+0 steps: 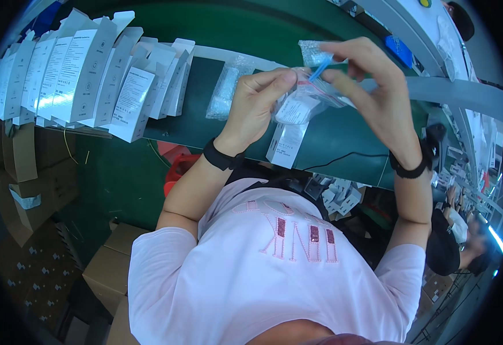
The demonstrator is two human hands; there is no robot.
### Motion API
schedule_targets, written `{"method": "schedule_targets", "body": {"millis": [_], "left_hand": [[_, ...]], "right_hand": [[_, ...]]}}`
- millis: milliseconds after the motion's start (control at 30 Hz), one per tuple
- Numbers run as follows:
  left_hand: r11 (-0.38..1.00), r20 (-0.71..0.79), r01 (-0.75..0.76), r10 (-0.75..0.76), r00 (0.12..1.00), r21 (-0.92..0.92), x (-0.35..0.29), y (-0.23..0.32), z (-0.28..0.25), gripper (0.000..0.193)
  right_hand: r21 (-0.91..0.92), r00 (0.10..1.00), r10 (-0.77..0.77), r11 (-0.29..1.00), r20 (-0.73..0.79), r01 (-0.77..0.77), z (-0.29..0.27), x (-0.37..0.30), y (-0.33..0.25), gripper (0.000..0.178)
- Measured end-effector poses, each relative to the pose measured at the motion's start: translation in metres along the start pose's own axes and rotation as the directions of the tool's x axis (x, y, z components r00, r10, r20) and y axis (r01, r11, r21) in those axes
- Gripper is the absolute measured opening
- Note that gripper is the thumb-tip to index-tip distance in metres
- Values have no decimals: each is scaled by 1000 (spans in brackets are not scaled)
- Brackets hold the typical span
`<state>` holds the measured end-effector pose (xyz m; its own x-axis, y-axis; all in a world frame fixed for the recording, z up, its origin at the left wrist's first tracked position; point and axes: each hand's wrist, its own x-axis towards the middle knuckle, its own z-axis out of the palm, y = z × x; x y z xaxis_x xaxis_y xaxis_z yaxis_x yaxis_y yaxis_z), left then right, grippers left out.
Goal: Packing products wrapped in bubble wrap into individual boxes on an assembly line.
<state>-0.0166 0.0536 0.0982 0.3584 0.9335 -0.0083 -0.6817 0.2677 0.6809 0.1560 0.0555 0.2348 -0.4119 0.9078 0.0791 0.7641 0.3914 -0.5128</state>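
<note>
Above the bench, my left hand [255, 100] pinches the upper edge of a clear plastic zip bag [320, 92] between thumb and fingers. The bag has a red line near its mouth, and a white piece with print [296, 109] shows within or behind it. A narrow blue strip [321, 68] slants at the bag's mouth. Beside it, the thumb and fingers of my right hand [375, 86] are curved and smeared by motion; whether they grip the strip is unclear. Below the bag, a white printed box [286, 144] lies on the green bench [338, 146].
Tall white boxes [84, 75] with open flaps stand in a row at left. Bubble wrap [226, 89] lies beside my left hand, with another piece [313, 53] beyond the bag. A black cable [349, 155] crosses the bench. Cardboard boxes [116, 259] stand on the floor; another person [453, 241] is at right.
</note>
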Motion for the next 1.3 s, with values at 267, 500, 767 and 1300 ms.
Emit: {"method": "schedule_targets", "body": {"millis": [267, 500, 767, 1300], "left_hand": [[999, 63, -33, 32, 998, 15, 6, -2, 12, 25], [995, -25, -29, 31, 999, 91, 7, -1, 19, 25], [986, -50, -39, 48, 998, 160, 5, -3, 35, 30], [927, 49, -175, 168, 985, 331, 3, -3, 38, 23]], "right_hand": [[223, 987, 145, 966, -68, -127, 8, -10, 0, 22], [133, 997, 40, 991, -61, -32, 3, -13, 13, 21], [293, 953, 223, 943, -204, -157, 38, -19, 3, 17], [-221, 994, -70, 974, -90, 49, 13, -29, 1, 18]]}}
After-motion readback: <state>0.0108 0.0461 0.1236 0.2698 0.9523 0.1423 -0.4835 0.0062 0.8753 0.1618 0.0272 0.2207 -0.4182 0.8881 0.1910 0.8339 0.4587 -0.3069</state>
